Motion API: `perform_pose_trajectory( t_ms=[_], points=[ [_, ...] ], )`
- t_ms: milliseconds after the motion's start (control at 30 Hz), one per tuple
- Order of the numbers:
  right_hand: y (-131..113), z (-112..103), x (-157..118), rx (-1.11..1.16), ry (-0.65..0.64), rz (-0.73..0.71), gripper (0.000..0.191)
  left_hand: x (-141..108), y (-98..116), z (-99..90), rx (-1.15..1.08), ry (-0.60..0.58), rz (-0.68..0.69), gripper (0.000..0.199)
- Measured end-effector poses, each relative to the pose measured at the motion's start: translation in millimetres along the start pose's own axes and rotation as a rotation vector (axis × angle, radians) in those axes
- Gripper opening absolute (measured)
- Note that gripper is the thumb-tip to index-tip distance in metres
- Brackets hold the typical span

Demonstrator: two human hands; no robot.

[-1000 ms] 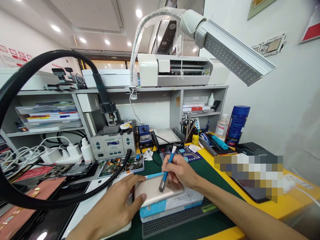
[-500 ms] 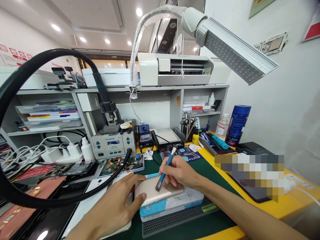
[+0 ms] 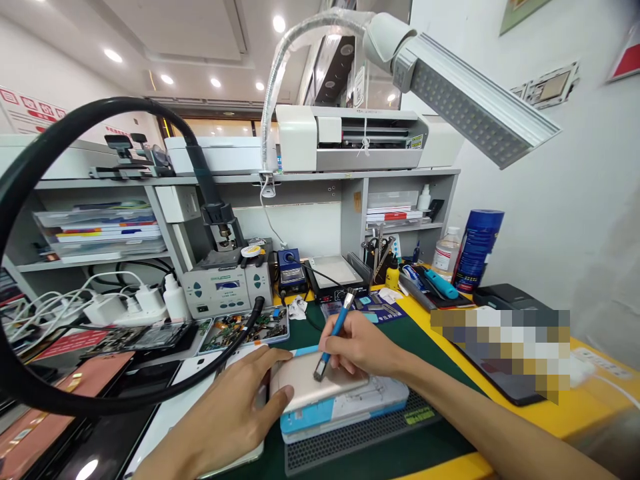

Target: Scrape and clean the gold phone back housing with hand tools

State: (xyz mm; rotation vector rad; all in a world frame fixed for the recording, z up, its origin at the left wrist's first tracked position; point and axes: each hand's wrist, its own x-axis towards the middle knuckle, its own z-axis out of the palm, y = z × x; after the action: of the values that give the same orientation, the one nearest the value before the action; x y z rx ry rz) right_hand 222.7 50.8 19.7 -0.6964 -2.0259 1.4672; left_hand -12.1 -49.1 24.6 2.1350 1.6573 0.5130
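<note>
Right hand (image 3: 357,347) pinches blue-handled screwdriver (image 3: 333,337), tip on gold metal phone back (image 3: 310,383); left hand (image 3: 225,417) open, steadying its nine-o'clock edge.

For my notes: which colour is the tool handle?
Blue handle, clearest in the head view.

we are sitting at a phone repair bench in an electronics workshop or repair shop. a hot-air rework station (image 3: 226,287) is standing at the back of the green work mat (image 3: 400,347), beside a small blue soldering unit (image 3: 289,270) and a heating plate (image 3: 336,273). a tray of circuit boards (image 3: 245,328), chargers and cables (image 3: 100,308), a led bench lamp (image 3: 470,100) and shelves of stacked parts (image 3: 100,227) are surrounding us, and a film-cutting machine (image 3: 350,139) is sitting on top.
</note>
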Motion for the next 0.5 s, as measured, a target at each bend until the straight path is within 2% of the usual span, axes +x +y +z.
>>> perform_pose_trajectory(
  t_ms=[233,500],
  points=[
    [0.3,0.1,0.9,0.002,0.008,-0.014,0.017,0.3,0.1,0.7,0.000,0.007,0.007,0.038],
    [-0.6,0.1,-0.3,0.048,-0.044,-0.017,0.017,-0.5,0.3,-0.8,0.001,0.022,0.017,0.040]
  ],
)
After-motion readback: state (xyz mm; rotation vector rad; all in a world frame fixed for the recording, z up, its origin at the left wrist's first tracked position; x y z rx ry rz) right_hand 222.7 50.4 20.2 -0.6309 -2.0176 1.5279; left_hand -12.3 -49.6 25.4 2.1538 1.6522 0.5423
